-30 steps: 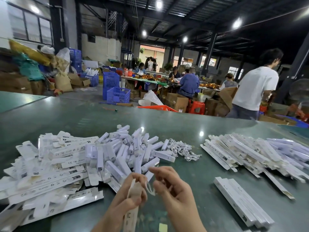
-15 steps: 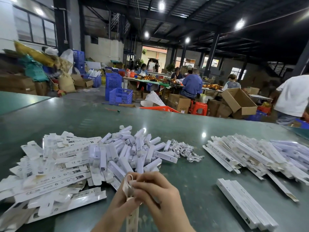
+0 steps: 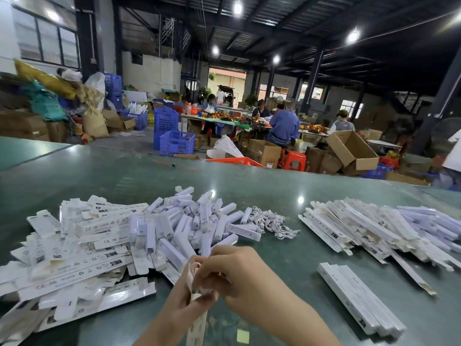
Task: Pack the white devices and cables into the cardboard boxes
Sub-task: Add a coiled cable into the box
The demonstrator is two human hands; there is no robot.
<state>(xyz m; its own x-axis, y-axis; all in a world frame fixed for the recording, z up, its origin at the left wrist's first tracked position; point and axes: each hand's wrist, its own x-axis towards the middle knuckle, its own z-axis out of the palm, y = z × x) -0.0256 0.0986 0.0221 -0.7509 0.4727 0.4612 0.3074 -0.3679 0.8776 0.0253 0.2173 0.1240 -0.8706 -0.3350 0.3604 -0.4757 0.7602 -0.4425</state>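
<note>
Both hands meet low over the green table (image 3: 249, 186). The left hand (image 3: 179, 303) grips a long, narrow cardboard box (image 3: 197, 328), upright, open end up, pale and slim. The right hand (image 3: 239, 273) pinches something at its mouth.

both hands meet at centre, low in view. left hand (image 3: 185, 299) fingers curled, pinching; right hand (image 3: 234, 273) fingers curled over it.

Dim warehouse hall, dark steel roof (image 3: 287, 26), round ceiling lamps (image 3: 237, 8), left-wall windows (image 3: 47, 41), blue crates (image 3: 176, 143), distant worktable (image 3: 212, 119)
</note>
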